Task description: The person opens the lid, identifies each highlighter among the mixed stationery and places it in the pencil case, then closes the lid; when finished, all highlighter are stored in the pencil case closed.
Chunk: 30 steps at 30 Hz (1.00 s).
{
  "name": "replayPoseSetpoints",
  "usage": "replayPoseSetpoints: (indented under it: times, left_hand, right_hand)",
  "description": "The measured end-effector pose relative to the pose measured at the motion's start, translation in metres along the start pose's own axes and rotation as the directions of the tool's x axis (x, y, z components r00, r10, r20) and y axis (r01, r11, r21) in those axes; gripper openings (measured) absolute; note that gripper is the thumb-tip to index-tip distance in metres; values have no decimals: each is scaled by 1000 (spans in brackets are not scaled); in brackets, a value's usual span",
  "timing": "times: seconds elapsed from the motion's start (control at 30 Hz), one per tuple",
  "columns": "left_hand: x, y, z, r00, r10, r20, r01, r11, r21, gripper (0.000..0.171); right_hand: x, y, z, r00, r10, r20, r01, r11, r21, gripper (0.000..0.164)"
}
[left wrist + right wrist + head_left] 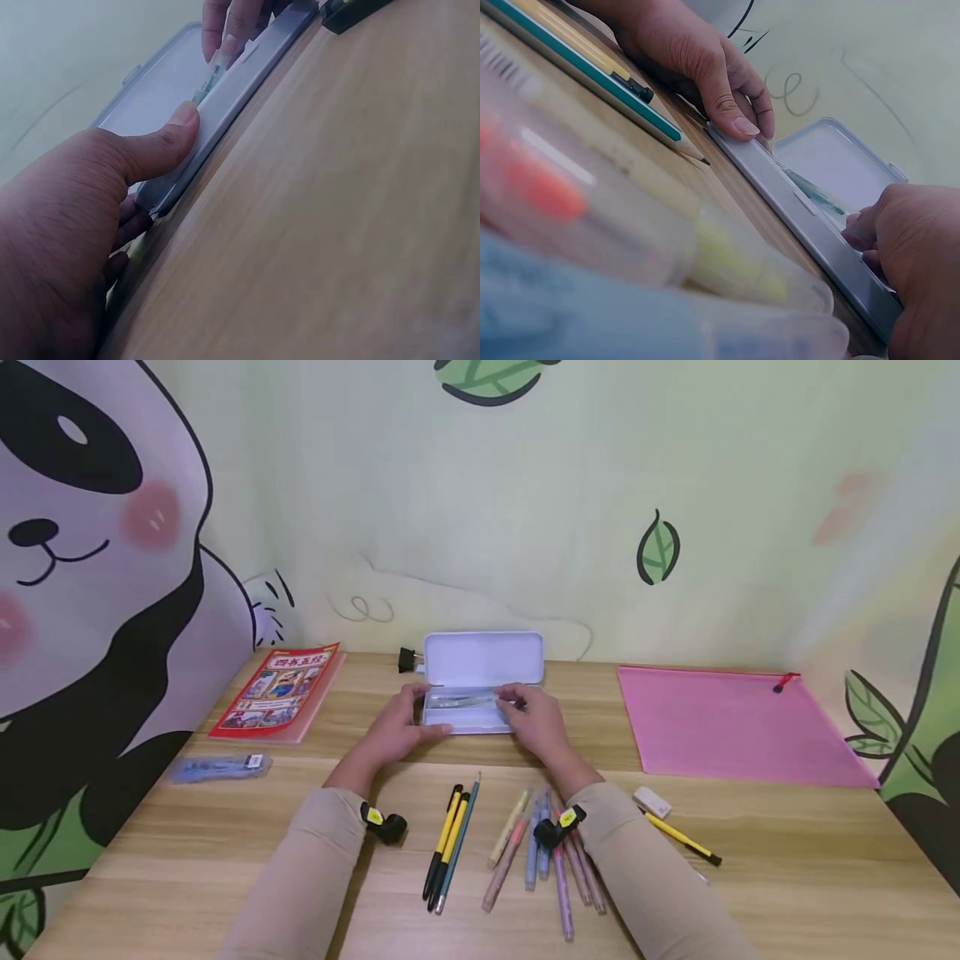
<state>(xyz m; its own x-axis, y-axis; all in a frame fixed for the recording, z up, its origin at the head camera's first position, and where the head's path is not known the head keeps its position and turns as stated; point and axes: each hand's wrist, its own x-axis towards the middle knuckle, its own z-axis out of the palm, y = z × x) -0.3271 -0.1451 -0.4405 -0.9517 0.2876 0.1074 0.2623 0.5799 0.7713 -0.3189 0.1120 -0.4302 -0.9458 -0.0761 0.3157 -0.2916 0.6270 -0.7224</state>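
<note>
1. Fingers of the left hand [396, 727] are curled about the left end of the pencil case [483, 660]; a clear pen [819, 195] inside is pinched by the right hand [536, 718].
2. The open case is set near the back edge of the desk [187, 860].
3. The case is judged light and stiff, best held by its end walls; the pen, probably slippery, by its barrel.
4. Left fingers beneath the case's corner are shown in the left wrist view, hidden in the head view.
</note>
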Motion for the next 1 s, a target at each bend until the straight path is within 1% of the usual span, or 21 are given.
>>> replayPoseSetpoints:
  times: [0.17,0.33,0.5,0.7,0.9,1.0]
  left_hand:
    - [3,0,1,1000,-3,-8,3,1000,7,95]
    - [4,2,0,1000,-5,2,5,1000,5,93]
    - [4,4,0,1000,-8,-2,8,1000,-4,91]
    - [2,4,2,1000,-19,10,19,1000,-5,96]
    - [-2,4,2,999,-34,4,34,999,-8,94]
    - [-1,3,1,999,-40,-3,40,999,-6,94]
  right_hand:
    - [2,2,0,999,-9,-31,10,1000,20,18]
    - [3,3,-1,999,-5,-36,4,1000,-7,17]
    - [4,4,0,999,-13,-31,12,999,-44,17]
    - [2,5,-2,1000,-12,-26,10,998,-62,14]
    - [0,4,0,1000,-9,-10,8,998,-59,15]
    - [2,4,1,1000,-7,-3,7,998,-56,14]
